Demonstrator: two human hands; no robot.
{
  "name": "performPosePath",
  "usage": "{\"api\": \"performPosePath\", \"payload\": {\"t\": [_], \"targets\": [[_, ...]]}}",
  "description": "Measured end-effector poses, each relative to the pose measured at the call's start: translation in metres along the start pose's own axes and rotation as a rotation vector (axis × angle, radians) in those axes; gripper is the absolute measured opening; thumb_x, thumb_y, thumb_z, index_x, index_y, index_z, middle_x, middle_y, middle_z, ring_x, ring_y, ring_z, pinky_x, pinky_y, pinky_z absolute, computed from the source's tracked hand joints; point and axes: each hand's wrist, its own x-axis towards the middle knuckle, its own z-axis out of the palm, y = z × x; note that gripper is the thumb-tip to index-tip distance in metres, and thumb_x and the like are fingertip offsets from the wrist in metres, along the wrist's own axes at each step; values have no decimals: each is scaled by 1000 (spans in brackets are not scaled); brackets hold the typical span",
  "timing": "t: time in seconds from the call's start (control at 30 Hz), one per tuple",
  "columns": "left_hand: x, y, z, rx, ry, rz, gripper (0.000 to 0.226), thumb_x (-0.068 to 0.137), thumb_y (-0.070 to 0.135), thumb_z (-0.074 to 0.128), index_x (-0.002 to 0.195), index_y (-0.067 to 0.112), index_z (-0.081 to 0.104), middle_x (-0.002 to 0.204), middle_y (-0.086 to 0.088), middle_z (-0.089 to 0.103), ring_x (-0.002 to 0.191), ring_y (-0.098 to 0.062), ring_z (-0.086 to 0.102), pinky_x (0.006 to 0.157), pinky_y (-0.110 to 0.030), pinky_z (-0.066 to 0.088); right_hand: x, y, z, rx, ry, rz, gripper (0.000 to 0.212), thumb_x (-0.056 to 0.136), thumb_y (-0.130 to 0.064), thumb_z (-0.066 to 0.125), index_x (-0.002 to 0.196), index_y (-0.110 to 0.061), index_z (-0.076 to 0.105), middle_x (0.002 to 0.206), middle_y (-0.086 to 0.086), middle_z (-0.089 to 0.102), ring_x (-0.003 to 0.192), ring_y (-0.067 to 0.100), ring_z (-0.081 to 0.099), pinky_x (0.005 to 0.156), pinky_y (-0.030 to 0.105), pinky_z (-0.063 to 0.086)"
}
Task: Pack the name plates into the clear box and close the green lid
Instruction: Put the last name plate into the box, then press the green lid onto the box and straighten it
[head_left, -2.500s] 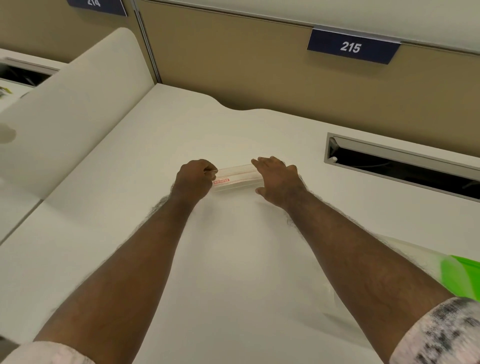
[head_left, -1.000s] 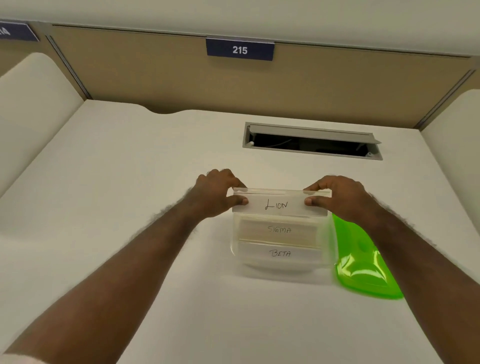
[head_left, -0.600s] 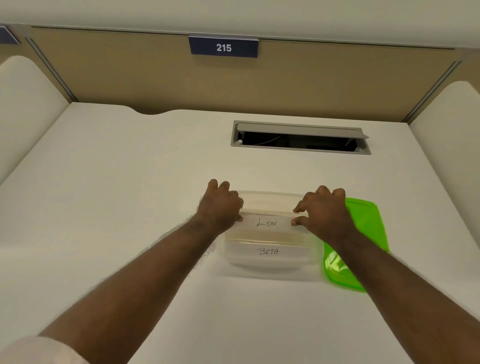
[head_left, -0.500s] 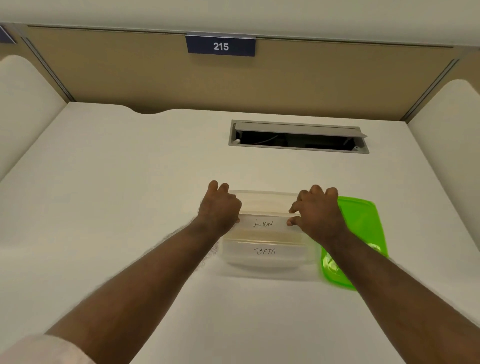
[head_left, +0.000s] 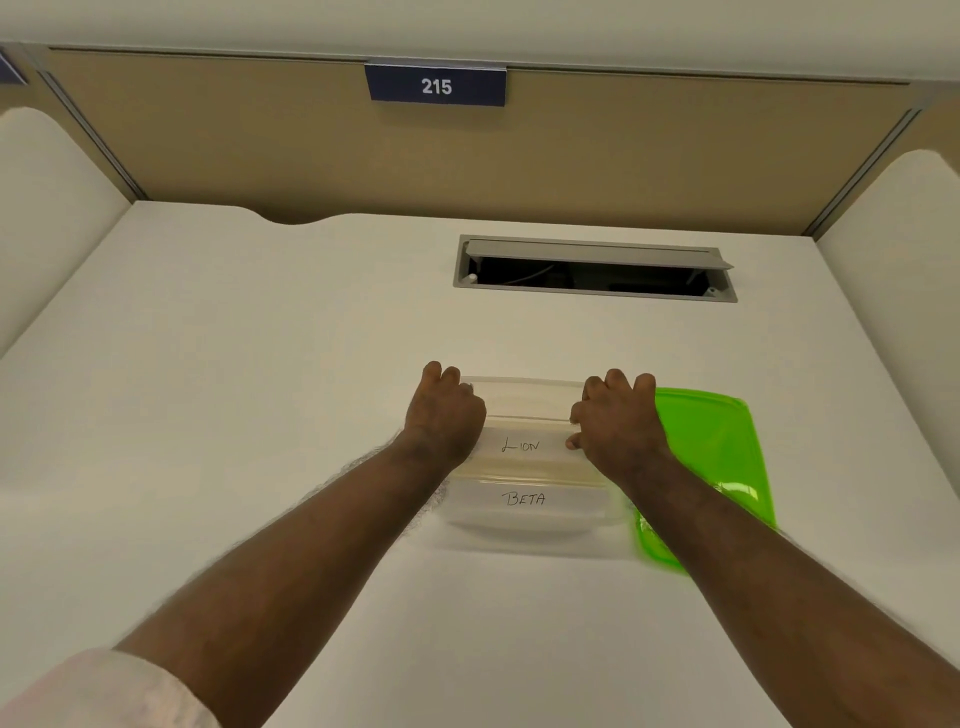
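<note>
A clear box (head_left: 524, 387) stands on the white desk in front of me. Inside it lies a clear name plate marked "BETA" (head_left: 524, 500) at the near side. A second name plate marked "LION" (head_left: 522, 446) sits in the box behind it, over the middle. My left hand (head_left: 444, 415) grips the LION plate's left end and my right hand (head_left: 615, 421) grips its right end. The green lid (head_left: 711, 441) lies flat on the desk, touching the box's right side and partly hidden by my right forearm.
An open grey cable hatch (head_left: 595, 267) is sunk into the desk (head_left: 234, 389) behind the box. A tan partition with a "215" sign (head_left: 435, 85) closes the back. White side panels (head_left: 47, 208) rise left and right.
Both hands carried the LION plate from the desk's left side to above the box, then lowered it into the box over the SIGMA plate, which is now hidden.
</note>
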Motion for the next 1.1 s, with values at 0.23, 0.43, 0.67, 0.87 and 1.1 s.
{"api": "performPosePath", "payload": {"t": [0.23,0.43,0.67,0.87,1.1], "targets": [[-8,11,-15,-155,239,-73,37,87,49,57,106,19,65,108,-1,59,101,-25,51,86,-41,32,-24,19,-16,231,210,88,32,75,-54,66,100,-36,69,99,-8,65,93,22,55,78,39,26],[-17,59,-44,-337,435,-35,41,85,49,58,117,23,61,109,3,61,97,-24,54,84,-41,35,-71,77,-9,312,295,326,22,78,-48,68,98,-38,69,97,-7,66,87,25,57,75,40,30],[-21,159,-56,-328,383,185,43,83,47,62,116,20,61,111,-1,62,102,-28,54,88,-45,38,-132,123,45,298,157,346,29,77,-21,74,99,-39,72,99,-7,68,87,27,59,73,39,33],[-35,217,-58,-142,238,332,16,70,37,71,79,23,72,80,8,65,90,-19,61,87,-36,40,-186,136,83,426,-10,310,37,65,-15,83,96,-34,74,98,-5,70,89,29,63,71,40,40],[-40,253,-50,-102,130,416,15,83,15,56,88,17,70,90,0,68,101,-26,55,94,-37,41,-214,137,100,461,-136,279,33,67,-42,80,98,-37,70,109,-11,64,103,20,59,80,37,36]]}}
